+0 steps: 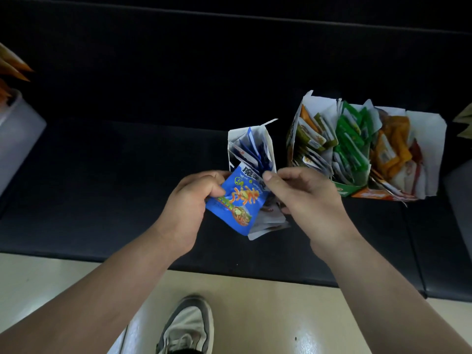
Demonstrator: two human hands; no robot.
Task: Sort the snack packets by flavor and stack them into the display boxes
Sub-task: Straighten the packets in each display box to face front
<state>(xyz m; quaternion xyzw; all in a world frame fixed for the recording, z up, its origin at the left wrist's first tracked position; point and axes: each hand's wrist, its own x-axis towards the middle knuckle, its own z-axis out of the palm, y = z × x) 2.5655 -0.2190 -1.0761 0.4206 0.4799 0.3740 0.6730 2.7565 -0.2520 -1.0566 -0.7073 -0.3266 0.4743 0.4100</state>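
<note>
The blue packet [236, 200] is held above the bench's [127, 175] front half, near its front edge, at the head of a fanned bundle of packets [268, 221]. The left hand [189, 208] grips its left edge, thumb pressed on the face; the right hand's [304, 198] fingers [270, 178] pinch its top right corner. The packet is glossy blue, printed with orange characters and a noodle picture. Just behind stands a white display box [233, 139] holding blue packets on edge. Toward the bench's right end sit fuller display boxes [429, 139] of green packets [350, 134] and orange packets [393, 146]. The bench's left stretch lies bare and dark.
</note>
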